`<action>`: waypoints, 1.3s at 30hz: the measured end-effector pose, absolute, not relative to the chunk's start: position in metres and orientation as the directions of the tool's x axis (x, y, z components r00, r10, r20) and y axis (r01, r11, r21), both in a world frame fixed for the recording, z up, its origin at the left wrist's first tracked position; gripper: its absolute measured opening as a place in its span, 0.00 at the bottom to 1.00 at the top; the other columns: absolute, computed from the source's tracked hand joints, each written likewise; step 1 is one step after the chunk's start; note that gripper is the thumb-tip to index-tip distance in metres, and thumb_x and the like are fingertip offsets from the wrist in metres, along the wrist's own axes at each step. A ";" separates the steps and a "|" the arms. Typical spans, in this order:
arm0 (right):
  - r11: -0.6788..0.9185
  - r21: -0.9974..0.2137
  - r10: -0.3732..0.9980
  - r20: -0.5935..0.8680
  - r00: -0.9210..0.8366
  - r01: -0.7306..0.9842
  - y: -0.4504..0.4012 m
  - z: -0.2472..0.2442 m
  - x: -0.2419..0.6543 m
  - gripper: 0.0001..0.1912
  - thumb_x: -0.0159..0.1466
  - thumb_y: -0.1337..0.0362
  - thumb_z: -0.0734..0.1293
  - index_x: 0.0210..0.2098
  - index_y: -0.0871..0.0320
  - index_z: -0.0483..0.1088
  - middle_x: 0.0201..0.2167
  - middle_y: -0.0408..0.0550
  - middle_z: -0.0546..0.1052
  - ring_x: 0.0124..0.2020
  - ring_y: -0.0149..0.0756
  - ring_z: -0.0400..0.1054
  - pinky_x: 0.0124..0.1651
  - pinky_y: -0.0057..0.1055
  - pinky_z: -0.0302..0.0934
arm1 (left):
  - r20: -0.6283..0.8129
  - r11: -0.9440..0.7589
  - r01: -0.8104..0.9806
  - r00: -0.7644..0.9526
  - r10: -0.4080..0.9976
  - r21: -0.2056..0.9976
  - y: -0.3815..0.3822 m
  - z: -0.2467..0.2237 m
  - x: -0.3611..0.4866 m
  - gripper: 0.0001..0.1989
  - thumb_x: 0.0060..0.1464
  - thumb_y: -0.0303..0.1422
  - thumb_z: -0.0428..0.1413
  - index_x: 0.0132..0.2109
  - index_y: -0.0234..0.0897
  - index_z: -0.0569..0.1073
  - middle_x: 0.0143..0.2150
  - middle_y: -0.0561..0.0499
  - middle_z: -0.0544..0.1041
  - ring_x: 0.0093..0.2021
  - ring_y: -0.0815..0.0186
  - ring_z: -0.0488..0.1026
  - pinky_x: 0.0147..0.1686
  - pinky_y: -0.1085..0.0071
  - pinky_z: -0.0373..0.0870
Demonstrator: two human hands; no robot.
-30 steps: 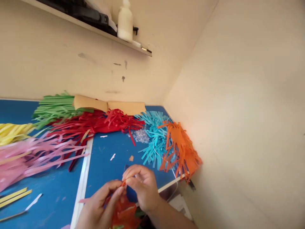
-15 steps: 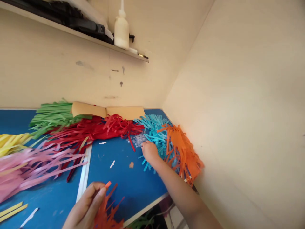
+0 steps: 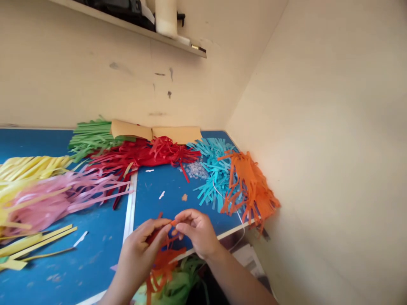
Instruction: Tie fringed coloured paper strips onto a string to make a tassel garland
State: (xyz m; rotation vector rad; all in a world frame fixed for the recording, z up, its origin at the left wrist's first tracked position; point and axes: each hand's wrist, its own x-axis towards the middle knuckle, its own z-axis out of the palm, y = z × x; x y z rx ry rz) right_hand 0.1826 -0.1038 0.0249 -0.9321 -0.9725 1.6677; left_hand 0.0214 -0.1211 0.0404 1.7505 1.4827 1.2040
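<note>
Since the frame half a second earlier, the right hand (image 3: 199, 235) had moved from the heap of small clear bits (image 3: 196, 170) back to the left hand (image 3: 140, 245). The camera view had also shifted, bringing more of the yellow fringe (image 3: 34, 166) in at the left.

Grip: left thumb and forefinger pinched an orange strip (image 3: 173, 223); right thumb and fingertips were closed on its far end. Could not tell whether a clear bit was also between the right fingertips.

Position: the strip was held above the near edge of the blue table (image 3: 89, 269). Below the hands hung an orange fringe (image 3: 165, 260), and under that lay some green paper (image 3: 178, 290).

Surroundings: light blue fringe (image 3: 211, 169) lay just beside the clear bits, with a second orange bundle (image 3: 252, 176) against it at the table's right corner. Red fringe (image 3: 136, 154) lay left of the bits, in front of brown card (image 3: 176, 134). Pink fringe (image 3: 54, 201) and loose yellow strips (image 3: 47, 245) lay farther left, well apart from the hands
</note>
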 end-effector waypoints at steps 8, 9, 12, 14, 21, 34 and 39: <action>-0.076 -0.964 0.988 -0.040 -0.146 -0.254 -0.114 0.029 0.189 0.09 0.58 0.60 0.74 0.33 0.57 0.72 0.28 0.42 0.78 0.29 0.32 0.75 0.36 0.26 0.69 | 0.391 -0.361 0.550 0.067 0.918 0.754 -0.127 0.044 0.021 0.09 0.58 0.40 0.56 0.35 0.45 0.80 0.30 0.55 0.81 0.30 0.70 0.79 0.30 0.79 0.72; -0.028 -0.980 0.991 0.000 -0.137 -0.198 -0.116 0.030 0.190 0.07 0.59 0.62 0.73 0.34 0.57 0.72 0.29 0.42 0.79 0.29 0.32 0.75 0.37 0.26 0.69 | 0.417 -0.386 0.574 0.083 0.905 0.722 -0.126 0.045 0.021 0.09 0.59 0.40 0.56 0.35 0.45 0.80 0.30 0.56 0.81 0.30 0.70 0.79 0.30 0.80 0.72; 0.187 -0.980 0.975 0.176 -0.138 0.071 -0.120 0.034 0.194 0.02 0.62 0.66 0.70 0.36 0.56 0.74 0.33 0.44 0.80 0.35 0.33 0.75 0.41 0.27 0.68 | 0.495 -0.464 0.632 0.142 0.857 0.621 -0.127 0.049 0.023 0.08 0.59 0.37 0.56 0.35 0.45 0.79 0.31 0.56 0.81 0.30 0.70 0.79 0.32 0.79 0.72; 0.297 -0.936 0.948 0.264 -0.178 0.192 -0.122 0.040 0.197 0.04 0.63 0.68 0.68 0.38 0.56 0.75 0.36 0.46 0.80 0.38 0.33 0.75 0.45 0.28 0.67 | 0.519 -0.481 0.636 0.145 0.842 0.603 -0.129 0.053 0.025 0.08 0.59 0.36 0.55 0.35 0.45 0.79 0.30 0.56 0.81 0.30 0.70 0.79 0.33 0.79 0.72; 0.149 -0.988 0.966 0.138 -0.216 0.032 -0.120 0.041 0.200 0.08 0.58 0.68 0.72 0.39 0.56 0.76 0.34 0.44 0.81 0.35 0.33 0.76 0.42 0.26 0.68 | 0.358 -0.360 0.470 0.098 0.929 0.806 -0.131 0.056 0.022 0.05 0.54 0.39 0.61 0.33 0.46 0.79 0.27 0.58 0.82 0.26 0.70 0.79 0.27 0.82 0.72; 0.359 -0.913 0.926 0.322 -0.199 0.195 -0.121 0.053 0.206 0.05 0.62 0.68 0.71 0.35 0.54 0.81 0.32 0.44 0.83 0.34 0.32 0.78 0.41 0.22 0.68 | 0.545 -0.537 0.516 0.153 0.824 0.667 -0.131 0.053 0.014 0.04 0.56 0.36 0.61 0.38 0.44 0.79 0.36 0.52 0.83 0.38 0.67 0.81 0.40 0.75 0.77; 0.454 -0.864 0.888 0.421 -0.185 0.217 -0.122 0.056 0.205 0.04 0.62 0.69 0.72 0.35 0.55 0.80 0.32 0.45 0.83 0.34 0.31 0.78 0.41 0.21 0.68 | 0.687 -0.656 0.552 0.193 0.701 0.514 -0.133 0.054 0.018 0.05 0.56 0.29 0.59 0.39 0.44 0.78 0.35 0.55 0.83 0.36 0.68 0.80 0.49 0.69 0.75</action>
